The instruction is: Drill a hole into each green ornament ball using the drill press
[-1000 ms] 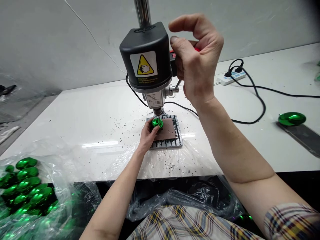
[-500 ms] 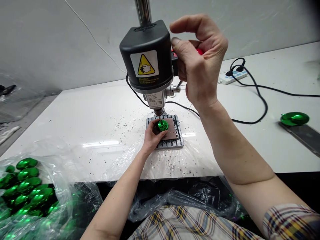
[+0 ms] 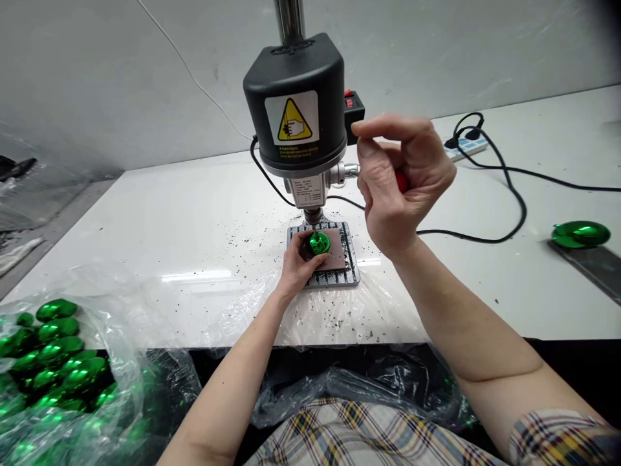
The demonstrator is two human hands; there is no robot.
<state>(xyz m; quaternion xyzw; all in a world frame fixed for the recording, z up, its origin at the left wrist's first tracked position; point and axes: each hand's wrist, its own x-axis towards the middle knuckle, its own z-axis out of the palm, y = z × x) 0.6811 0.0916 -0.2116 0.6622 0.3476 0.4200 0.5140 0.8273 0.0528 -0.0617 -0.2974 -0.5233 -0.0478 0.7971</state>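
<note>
Under a small bench drill press (image 3: 295, 97), my left hand (image 3: 297, 264) grips a shiny green rounded piece (image 3: 319, 243) between thumb and fingers. The piece rests on a brownish square pad (image 3: 334, 252) on the slotted metal base (image 3: 339, 279). The drill bit (image 3: 315, 228) comes down at the piece; whether it is inside the material I cannot tell. My right hand (image 3: 405, 181) is closed around the red-knobbed feed lever (image 3: 402, 181) at the press's right side, most of the lever hidden by the fingers.
A clear plastic bag (image 3: 130, 336) at the left holds several green shiny pieces (image 3: 58, 349). Another green piece (image 3: 581, 234) lies on a dark flat object (image 3: 589, 265) at the right. A power strip (image 3: 466, 149) and black cable (image 3: 514, 220) lie behind. Dark shavings are scattered over the white table (image 3: 194, 213).
My right hand has moved down with the lever, uncovering the switch box. My left hand still holds the green piece on the pad. The view has shifted slightly.
</note>
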